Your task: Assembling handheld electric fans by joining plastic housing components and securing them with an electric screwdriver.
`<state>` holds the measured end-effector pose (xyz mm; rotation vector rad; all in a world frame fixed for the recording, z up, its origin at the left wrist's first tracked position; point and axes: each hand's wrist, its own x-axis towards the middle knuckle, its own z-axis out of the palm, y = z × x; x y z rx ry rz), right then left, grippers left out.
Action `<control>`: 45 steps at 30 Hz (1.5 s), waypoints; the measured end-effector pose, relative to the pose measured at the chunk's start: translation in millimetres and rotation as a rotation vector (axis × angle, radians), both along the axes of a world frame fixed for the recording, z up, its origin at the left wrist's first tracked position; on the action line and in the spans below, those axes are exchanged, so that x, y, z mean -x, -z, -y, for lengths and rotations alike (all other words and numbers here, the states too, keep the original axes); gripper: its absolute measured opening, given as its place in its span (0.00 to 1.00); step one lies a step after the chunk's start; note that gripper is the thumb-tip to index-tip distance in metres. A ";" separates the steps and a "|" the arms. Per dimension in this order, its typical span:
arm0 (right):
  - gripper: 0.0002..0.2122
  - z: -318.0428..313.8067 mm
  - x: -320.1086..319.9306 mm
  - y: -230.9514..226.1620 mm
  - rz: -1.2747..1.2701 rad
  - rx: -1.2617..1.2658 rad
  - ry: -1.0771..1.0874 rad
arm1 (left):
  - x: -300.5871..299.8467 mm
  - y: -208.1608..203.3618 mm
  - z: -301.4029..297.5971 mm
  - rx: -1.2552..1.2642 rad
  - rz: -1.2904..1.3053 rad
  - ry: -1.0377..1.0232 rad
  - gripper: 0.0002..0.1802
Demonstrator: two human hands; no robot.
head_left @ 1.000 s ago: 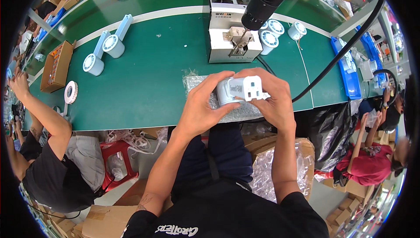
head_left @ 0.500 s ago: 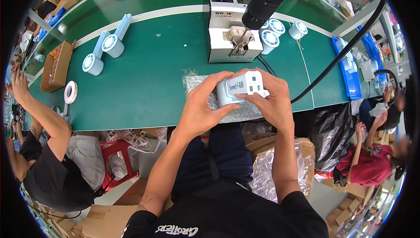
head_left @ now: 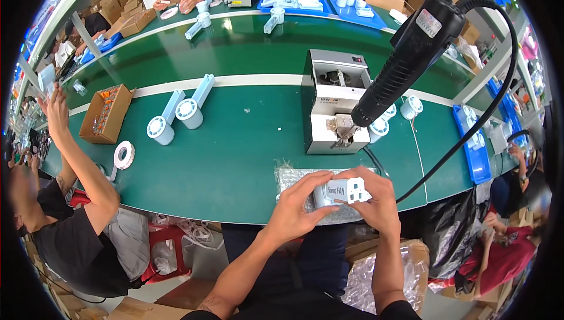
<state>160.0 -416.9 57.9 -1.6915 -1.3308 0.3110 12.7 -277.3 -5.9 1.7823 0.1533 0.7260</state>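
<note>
Both of my hands close around a light-blue handheld fan point(head_left: 336, 193) just above the bench's near edge. My left hand point(head_left: 294, 207) grips its round head side, the thumb reaching in from below. Around the other side, my right hand point(head_left: 380, 199) has its fingers over the top and thumb underneath. The squared handle end with small square openings points toward me. Beneath the fan lies a sheet of bubble wrap point(head_left: 288, 178). Beyond it stands a screw feeder point(head_left: 320, 129), with a black electric screwdriver point(head_left: 395, 64) hanging at an angle, its tip over the feeder's front.
Two light-blue fans point(head_left: 189, 113) lie left of the feeder, and more fans point(head_left: 412, 107) stand right of it. A carton point(head_left: 106, 114) of orange parts and a tape roll point(head_left: 124, 155) sit at left. A black cable point(head_left: 499, 91) loops down at right. Co-workers sit on both sides and opposite.
My view has tilted upward, bringing the far bench and people there into sight. Both hands keep hold of the fan over the bubble wrap. The left co-worker's raised hand now shows beside a light-blue part.
</note>
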 end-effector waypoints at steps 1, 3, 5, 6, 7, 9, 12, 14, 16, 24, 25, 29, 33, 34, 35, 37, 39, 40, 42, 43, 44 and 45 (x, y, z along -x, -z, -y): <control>0.22 -0.7 -2.2 0.9 -0.005 0.003 -0.002 | -0.6 0.1 -1.1 0.001 0.006 -0.001 0.36; 0.22 1.9 -4.2 6.4 -0.016 -0.019 0.001 | -1.8 -2.9 -2.9 -0.021 -0.018 0.018 0.36; 0.22 1.8 -3.3 13.7 -0.002 -0.070 0.074 | -8.7 -4.2 -2.1 -0.067 -0.034 0.057 0.36; 0.21 1.6 0.6 16.8 0.030 -0.117 0.132 | -13.0 -0.7 -2.5 0.017 -0.079 0.049 0.36; 0.21 0.3 7.0 18.9 -0.017 -0.126 0.148 | -13.5 4.9 -6.1 -0.032 -0.094 0.037 0.35; 0.17 -5.0 17.6 27.8 -0.104 -0.206 0.238 | -17.5 19.6 -6.2 -0.029 -0.063 -0.024 0.30; 0.20 -21.0 23.6 63.3 -0.089 -0.377 0.352 | -12.4 17.0 -8.4 -0.098 -0.045 -0.044 0.09; 0.26 -40.2 41.2 86.1 -0.134 -0.530 0.489 | -6.9 23.4 -28.4 -0.216 -0.045 -0.030 0.08; 0.30 -53.2 59.9 101.4 -0.204 -0.600 0.535 | -0.6 24.1 -41.3 -0.166 -0.104 -0.094 0.09; 0.26 -35.6 55.0 95.2 -0.264 -0.534 0.529 | -19.1 17.5 -78.5 -0.132 -0.117 0.193 0.30; 0.26 -31.9 57.0 91.7 -0.255 -0.544 0.533 | -19.0 12.3 -78.3 -0.115 -0.118 0.215 0.30; 0.23 -23.3 57.3 92.3 -0.260 -0.571 0.462 | -16.8 11.2 -74.8 -0.121 -0.110 0.223 0.33; 0.20 -22.0 57.2 93.2 -0.319 -0.527 0.438 | -23.3 10.9 -54.4 -0.152 -0.120 0.207 0.33; 0.18 -21.4 57.4 90.9 -0.322 -0.550 0.458 | -24.6 8.5 -52.2 -0.157 -0.129 0.216 0.32; 0.18 -20.7 58.7 89.9 -0.334 -0.538 0.460 | -23.4 9.2 -49.1 -0.138 -0.115 0.171 0.31; 0.17 -19.6 59.9 88.8 -0.337 -0.541 0.452 | -23.0 7.9 -47.1 -0.134 -0.109 0.172 0.30; 0.17 -20.1 60.0 88.1 -0.344 -0.540 0.451 | -24.5 7.2 -49.2 -0.125 -0.108 0.180 0.30; 0.17 -20.8 58.8 88.6 -0.326 -0.552 0.478 | -26.8 6.8 -49.1 -0.122 -0.107 0.205 0.30; 0.17 -21.8 56.6 92.9 -0.304 -0.554 0.506 | -29.9 10.3 -48.6 -0.110 -0.103 0.231 0.30; 0.16 -20.4 54.9 92.9 -0.305 -0.559 0.483 | -30.8 9.9 -49.3 -0.130 -0.102 0.205 0.28; 0.16 -19.1 54.2 93.0 -0.306 -0.561 0.460 | -31.1 9.7 -50.1 -0.147 -0.101 0.179 0.27; 0.16 -17.8 54.4 93.1 -0.297 -0.556 0.451 | -30.8 10.6 -50.6 -0.142 -0.091 0.172 0.27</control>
